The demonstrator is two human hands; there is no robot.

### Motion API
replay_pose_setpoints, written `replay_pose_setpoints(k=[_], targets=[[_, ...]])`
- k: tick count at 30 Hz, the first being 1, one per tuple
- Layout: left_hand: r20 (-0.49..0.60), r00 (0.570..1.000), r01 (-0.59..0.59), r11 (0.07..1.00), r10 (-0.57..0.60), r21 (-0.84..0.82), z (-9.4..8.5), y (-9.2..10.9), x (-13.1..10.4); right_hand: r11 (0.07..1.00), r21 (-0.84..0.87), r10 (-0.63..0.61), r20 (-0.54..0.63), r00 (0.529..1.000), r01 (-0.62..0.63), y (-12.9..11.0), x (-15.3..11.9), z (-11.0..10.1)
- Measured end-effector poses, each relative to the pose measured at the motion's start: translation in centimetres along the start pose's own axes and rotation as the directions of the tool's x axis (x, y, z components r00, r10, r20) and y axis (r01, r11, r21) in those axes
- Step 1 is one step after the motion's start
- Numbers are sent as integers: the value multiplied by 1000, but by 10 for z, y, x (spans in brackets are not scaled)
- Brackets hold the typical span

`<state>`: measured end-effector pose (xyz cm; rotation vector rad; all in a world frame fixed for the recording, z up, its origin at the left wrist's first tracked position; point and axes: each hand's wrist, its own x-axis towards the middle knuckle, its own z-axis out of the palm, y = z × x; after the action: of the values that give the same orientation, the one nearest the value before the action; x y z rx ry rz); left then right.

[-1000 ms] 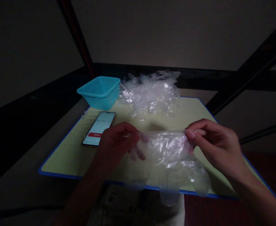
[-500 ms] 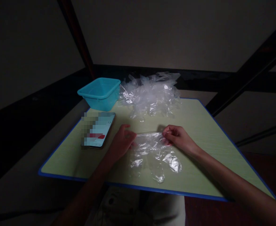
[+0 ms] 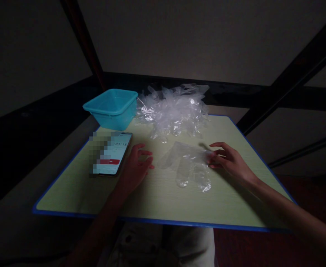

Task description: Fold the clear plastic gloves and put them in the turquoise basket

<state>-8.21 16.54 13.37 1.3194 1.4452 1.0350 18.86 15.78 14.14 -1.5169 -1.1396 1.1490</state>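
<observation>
A clear disposable plastic glove [image 3: 190, 163] hangs or lies over the middle of the table, its fingers spread toward the near edge and the left. My right hand [image 3: 228, 161] pinches the glove's right end between thumb and fingers. To the left of the glove, apart from it, my left hand [image 3: 137, 167] holds nothing, its fingers bent and spread. Behind both hands sits a heap of similar clear plastic gloves [image 3: 176, 111].
A turquoise plastic basin [image 3: 112, 107] stands at the back left, beside the heap. A phone [image 3: 118, 154] with a lit, partly pixelated screen lies left of my left hand. The pale table [image 3: 151, 202] has a blue edge.
My left hand has let go of the glove and moved left. The glove, now gripped only by my right hand, has swung up and to the right with it.
</observation>
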Motion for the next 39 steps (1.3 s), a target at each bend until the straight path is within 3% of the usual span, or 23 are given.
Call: replay_pose_setpoints(k=[7,14,17,20,22,23,25,27,28,31,39], targets=[[15,1000,-16,1000,16,4,-5,-1,-3,991,-45,130,121,984,-125,3,3,-14],[-23,999,-45,999,46,15,-11,-3,1,954,-20,294,269,917,-300,-4,-44,-4],[-43,993,-104,992,107,68,-11,-2,1,948,-53,313,343,886,-315,-1,-57,-3],[-45,967,-232,939,251,252,-7,-3,-10,956,-83,294,324,899,-283,5,-57,-6],[48,911,-394,829,410,396,-2,-5,-24,960,-101,281,292,914,-263,8,-53,-9],[151,844,-526,737,515,425,2,-6,-33,962,-107,272,284,919,-251,10,-51,-10],[385,639,-765,501,666,405,9,-7,-52,968,-116,247,287,926,-223,11,-48,-12],[571,506,-862,355,646,363,16,-8,-66,973,-116,227,302,926,-200,13,-46,-13],[630,469,-883,316,619,347,18,-9,-71,974,-114,222,312,924,-196,13,-45,-14],[728,430,-903,274,534,332,21,-11,-76,974,-97,223,334,916,-202,15,-45,-14],[735,444,-892,334,513,306,10,-13,-70,973,-140,222,373,901,-182,14,-42,-19]])
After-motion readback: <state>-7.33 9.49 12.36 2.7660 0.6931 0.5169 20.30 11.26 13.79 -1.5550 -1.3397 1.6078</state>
